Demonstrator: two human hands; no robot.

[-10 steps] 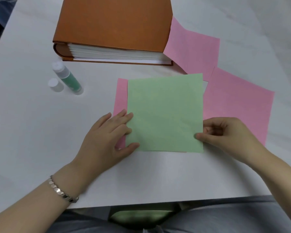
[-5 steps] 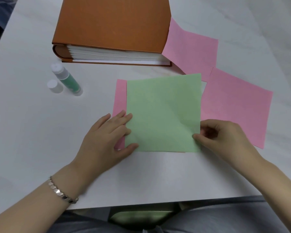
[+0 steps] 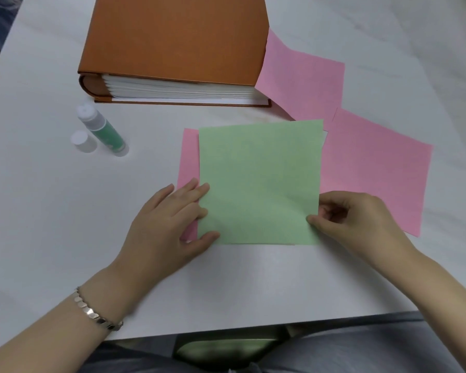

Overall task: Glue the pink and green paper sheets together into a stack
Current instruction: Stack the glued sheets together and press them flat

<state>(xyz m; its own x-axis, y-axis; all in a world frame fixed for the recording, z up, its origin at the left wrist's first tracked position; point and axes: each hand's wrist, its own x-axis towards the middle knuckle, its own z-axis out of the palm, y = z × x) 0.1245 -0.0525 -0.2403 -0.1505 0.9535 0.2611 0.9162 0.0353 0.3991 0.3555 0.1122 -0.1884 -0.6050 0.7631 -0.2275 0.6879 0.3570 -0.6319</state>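
A green paper sheet (image 3: 260, 181) lies on top of a pink sheet (image 3: 189, 160), of which only a strip shows along the left side. My left hand (image 3: 170, 222) rests flat with straight fingers on the left edges of both sheets. My right hand (image 3: 353, 219) pinches the green sheet's lower right corner between thumb and curled fingers. Two more pink sheets lie to the right: one (image 3: 374, 168) beside the stack, another (image 3: 304, 79) farther back, partly under the binder. An uncapped glue stick (image 3: 102, 130) lies at the left with its cap (image 3: 81, 141) beside it.
A thick orange binder (image 3: 178, 44) lies at the back of the white table (image 3: 51, 211). The table's front edge runs close to my lap, where something green (image 3: 226, 348) shows below it.
My right hand has shifted the green sheet's right edge slightly leftward. The left hand has stayed in place on the sheets.
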